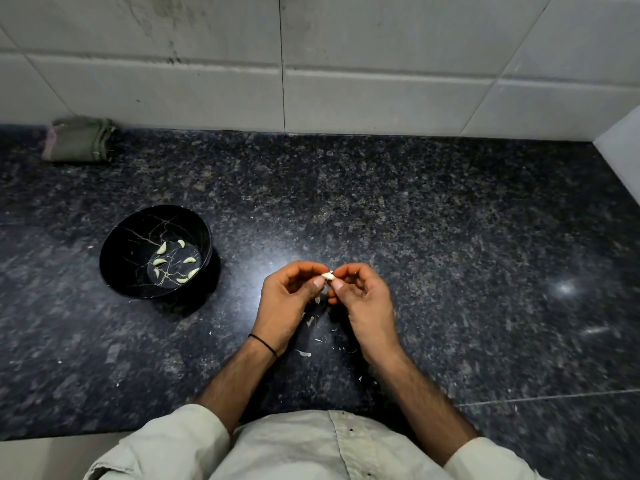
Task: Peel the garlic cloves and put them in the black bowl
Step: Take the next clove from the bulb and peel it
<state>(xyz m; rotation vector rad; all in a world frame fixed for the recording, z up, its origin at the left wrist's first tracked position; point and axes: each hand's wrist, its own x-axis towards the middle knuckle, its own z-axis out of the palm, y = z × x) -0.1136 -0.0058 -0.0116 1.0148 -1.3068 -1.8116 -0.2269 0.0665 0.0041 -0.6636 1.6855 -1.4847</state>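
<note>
One garlic clove [328, 276] pinched right in the middle of the counter view, held up off the stone between both hands. Left hand [289, 299] curled nearly closed, thumb and forefinger tips clamped on the clove's left end, other fingers tucked in. Right hand [360, 299] same deal, curled tight, thumb and forefinger gripping the right end where a bit of skin pokes up. Thin black band [263, 344] round the left wrist. Bits of papery peel [304, 353] scattered on the counter just below and between the wrists, a few more flecks further out. Off to the left, well apart from the hands, the black bowl [114, 244] sitting upright with seven or so peeled cloves [161, 248] spread over its bottom, plus pale crack-like lines across the inside; hard to say whether real cracks or a pattern. All on a dark speckled granite countertop [450, 237] with a couple of bright light glints. Folded greenish cloth [79, 140] at the back left, pushed up against the white tiled wall [381, 64]. Rolled-up pale sleeves [180, 441] and shirt front at the bottom edge.
</note>
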